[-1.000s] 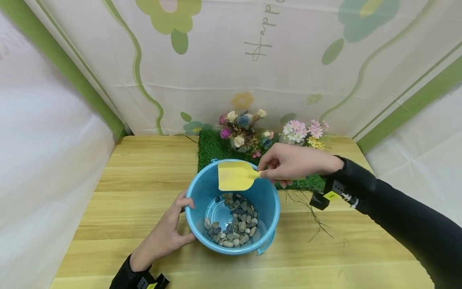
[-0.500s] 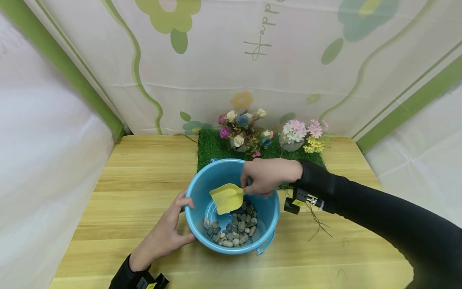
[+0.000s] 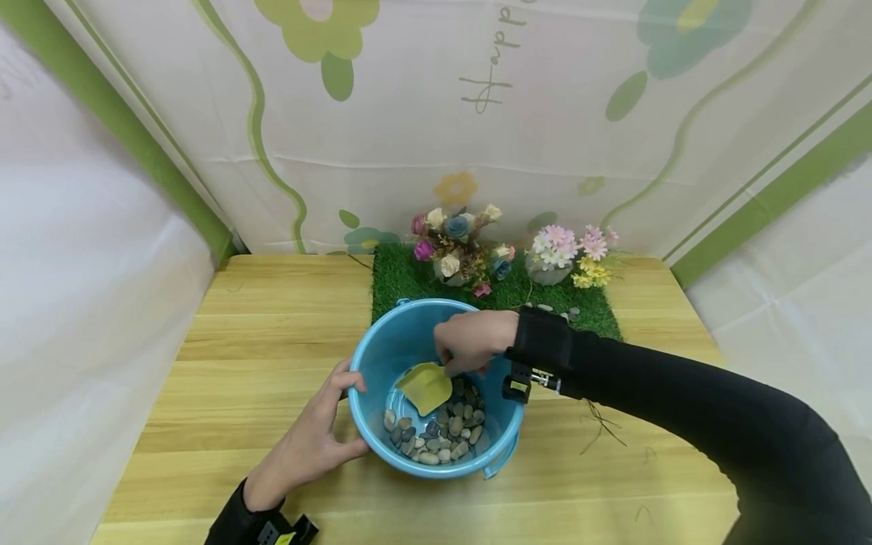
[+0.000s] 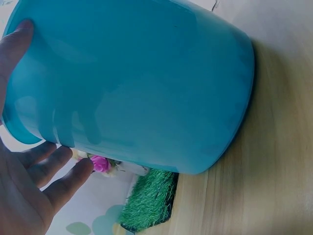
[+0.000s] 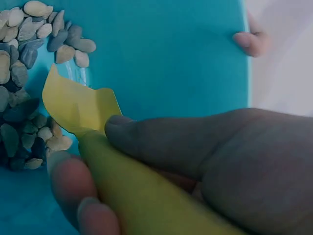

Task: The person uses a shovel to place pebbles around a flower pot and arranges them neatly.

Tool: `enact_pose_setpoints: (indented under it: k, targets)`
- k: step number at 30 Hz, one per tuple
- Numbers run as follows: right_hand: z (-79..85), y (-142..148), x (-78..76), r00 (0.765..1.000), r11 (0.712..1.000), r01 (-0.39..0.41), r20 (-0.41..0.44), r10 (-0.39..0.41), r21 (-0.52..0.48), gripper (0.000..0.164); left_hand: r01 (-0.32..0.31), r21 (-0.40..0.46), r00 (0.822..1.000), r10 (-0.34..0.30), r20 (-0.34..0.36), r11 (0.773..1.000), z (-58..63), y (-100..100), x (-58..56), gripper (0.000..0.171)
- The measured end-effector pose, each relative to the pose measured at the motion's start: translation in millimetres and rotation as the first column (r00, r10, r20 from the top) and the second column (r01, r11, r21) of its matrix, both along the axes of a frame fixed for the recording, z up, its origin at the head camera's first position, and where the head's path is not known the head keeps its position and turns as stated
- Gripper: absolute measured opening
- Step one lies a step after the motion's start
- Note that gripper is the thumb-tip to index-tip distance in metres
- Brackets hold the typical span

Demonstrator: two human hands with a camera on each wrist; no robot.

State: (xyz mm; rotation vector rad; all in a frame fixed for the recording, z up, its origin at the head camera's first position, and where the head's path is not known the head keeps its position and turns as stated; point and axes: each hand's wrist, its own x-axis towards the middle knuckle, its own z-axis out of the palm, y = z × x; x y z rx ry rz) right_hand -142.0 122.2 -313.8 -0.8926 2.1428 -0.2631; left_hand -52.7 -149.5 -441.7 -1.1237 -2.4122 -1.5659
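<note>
A blue bucket stands on the wooden table, with grey, tan and dark pebbles over part of its floor. My left hand holds its left rim, one finger hooked over the edge and the thumb against the outer wall. Inside the bucket, my right hand grips a small yellow shovel by its handle. The thumb lies along the top of the handle in the right wrist view, with fingers curled beneath. The shovel's blade tilts down beside the pebbles, near a bare patch of the floor.
Behind the bucket lies a green artificial grass mat. It bears a mixed rose bouquet, a pot of pink and white flowers and a few stones. Thin dark twigs lie right of the bucket.
My right hand has moved left and down into the bucket, bringing the shovel from above the far rim to the pebbles. The left hand and bucket have stayed in place.
</note>
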Motion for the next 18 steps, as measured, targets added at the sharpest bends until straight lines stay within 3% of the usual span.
enact_pose_setpoints:
  k: [6,10,18]
  targets:
    - [-9.5,-5.8,-0.1,1.0,0.999,-0.005,-0.014,0.005,0.039,0.046,-0.002,-0.005,1.0,0.002,0.0,1.0,-0.1,-0.1,0.2,0.066]
    - [-12.9,-9.1,-2.2,1.0,0.998,-0.01,-0.012,0.01,0.057,0.041,-0.007,-0.009,1.0,0.007,-0.002,1.0,0.1,-0.1,0.4,0.068]
    - [-23.6,-13.9,-8.7,0.994,0.998,-0.036,0.104,0.03,0.048,0.039,-0.006,-0.009,1.0,0.006,0.007,1.0,0.3,-0.6,0.2,0.068]
